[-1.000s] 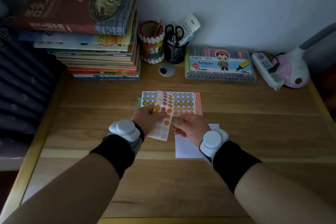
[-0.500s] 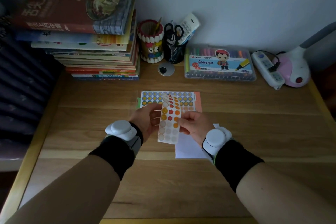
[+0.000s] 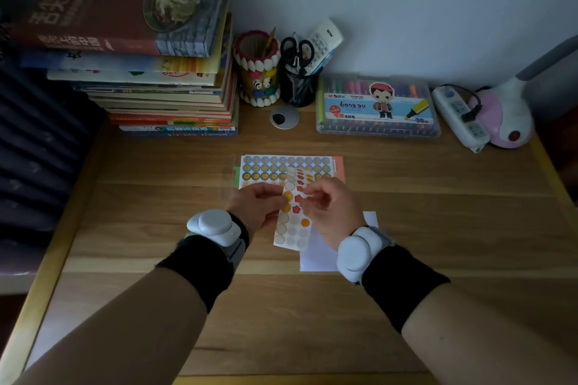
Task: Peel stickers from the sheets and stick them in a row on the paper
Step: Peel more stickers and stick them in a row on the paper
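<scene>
A narrow sticker sheet point(image 3: 293, 225) with orange dots, red flowers and several empty spots is held up over the desk. My left hand point(image 3: 257, 205) grips its left edge. My right hand point(image 3: 328, 206) pinches at a red sticker point(image 3: 298, 198) near the sheet's middle with thumb and forefinger. A white paper point(image 3: 316, 255) lies on the desk under my right wrist, mostly hidden. More sticker sheets point(image 3: 275, 166) with blue-ringed orange dots lie flat just behind my hands.
A tall stack of books point(image 3: 150, 72) fills the back left. Two pen holders point(image 3: 258, 72), a marker box point(image 3: 377, 108), a power strip point(image 3: 461, 117) and a pink lamp base point(image 3: 505, 122) line the wall. The desk's wooden edge point(image 3: 40, 287) runs down the left.
The sheet has swung from tilted to upright between my hands and come closer. My right hand's fingers have moved from the sheet's right edge onto a red sticker.
</scene>
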### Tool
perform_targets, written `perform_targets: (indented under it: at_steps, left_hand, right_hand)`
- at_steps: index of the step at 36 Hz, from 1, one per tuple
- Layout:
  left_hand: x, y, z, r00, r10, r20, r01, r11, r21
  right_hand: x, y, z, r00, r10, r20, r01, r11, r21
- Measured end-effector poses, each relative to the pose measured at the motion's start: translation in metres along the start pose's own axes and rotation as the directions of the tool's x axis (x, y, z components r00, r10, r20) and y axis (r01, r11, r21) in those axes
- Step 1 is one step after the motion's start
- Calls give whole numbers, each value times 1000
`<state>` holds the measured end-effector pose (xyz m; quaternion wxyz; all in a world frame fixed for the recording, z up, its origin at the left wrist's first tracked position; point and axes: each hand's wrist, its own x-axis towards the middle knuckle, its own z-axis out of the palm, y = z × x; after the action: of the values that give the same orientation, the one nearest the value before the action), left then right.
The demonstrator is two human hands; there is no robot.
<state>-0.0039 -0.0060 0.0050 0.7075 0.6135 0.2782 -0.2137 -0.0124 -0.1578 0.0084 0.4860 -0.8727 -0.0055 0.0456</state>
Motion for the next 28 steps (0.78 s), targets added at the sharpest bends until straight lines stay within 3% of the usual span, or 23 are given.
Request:
perform_targets:
  at_steps: [9, 20, 28]
  left_hand:
    - [-3, -2, 1, 999, 8, 54, -10, 999, 39]
    - [-4, -3, 3, 986, 4, 166, -14, 998, 62]
    - [-3, -3, 6, 997, -8, 74, 5, 1000, 30]
  right_hand:
    - [-1, 5, 0, 986, -168, -2, 161, 945, -284]
    - [-1, 4, 1, 970, -241, 25, 239, 934, -266]
    - [-1, 2, 1, 969, -243, 47, 246, 932, -266]
